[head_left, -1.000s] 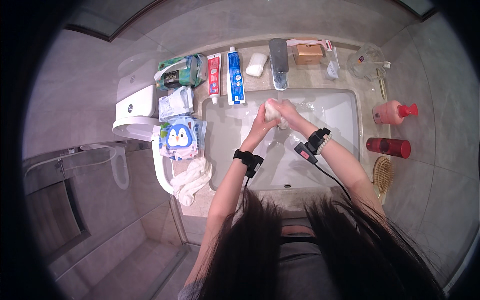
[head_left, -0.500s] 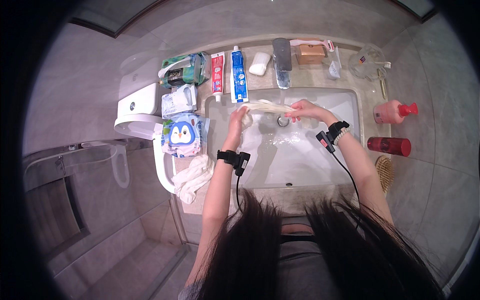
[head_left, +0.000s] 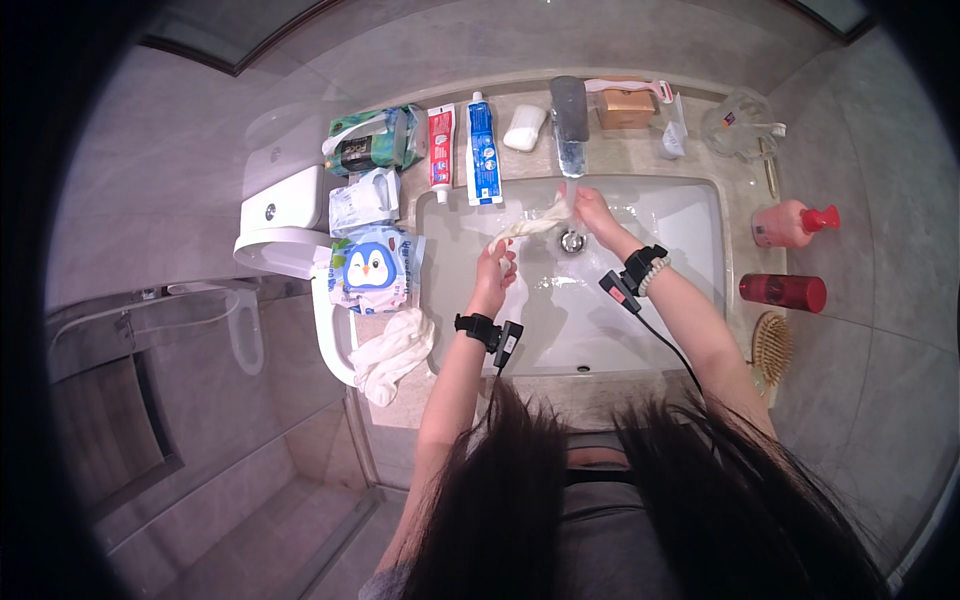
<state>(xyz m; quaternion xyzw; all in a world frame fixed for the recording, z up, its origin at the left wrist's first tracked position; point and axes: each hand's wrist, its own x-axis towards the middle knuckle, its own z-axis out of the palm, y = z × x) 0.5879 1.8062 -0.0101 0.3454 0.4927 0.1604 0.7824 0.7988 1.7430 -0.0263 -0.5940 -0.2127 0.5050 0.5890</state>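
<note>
Over the white sink (head_left: 640, 330), a long, wet, off-white cloth (head_left: 530, 230) is stretched slantwise between my two hands, twisted into a narrow strip. My left hand (head_left: 492, 276) is closed round its lower left end. At the upper right end, my right hand (head_left: 596, 212) grips the cloth under the grey faucet (head_left: 569, 115), where water runs over it. The metal drain (head_left: 572, 241) shows just below the cloth, and its exact fabric shape cannot be made out.
Left of the sink lie wet wipes (head_left: 370, 268), tissue packs (head_left: 368, 140) and a bunched white cloth (head_left: 392, 358). Toothpaste tubes (head_left: 483, 150) and white soap (head_left: 525, 128) line the back. A pink pump bottle (head_left: 785, 224), red bottle (head_left: 783, 292) and hairbrush (head_left: 772, 348) stand right.
My left hand has come nearer and slightly right, while my right hand has moved a little left and away, to the faucet. The cloth has gone from level to slanting.
</note>
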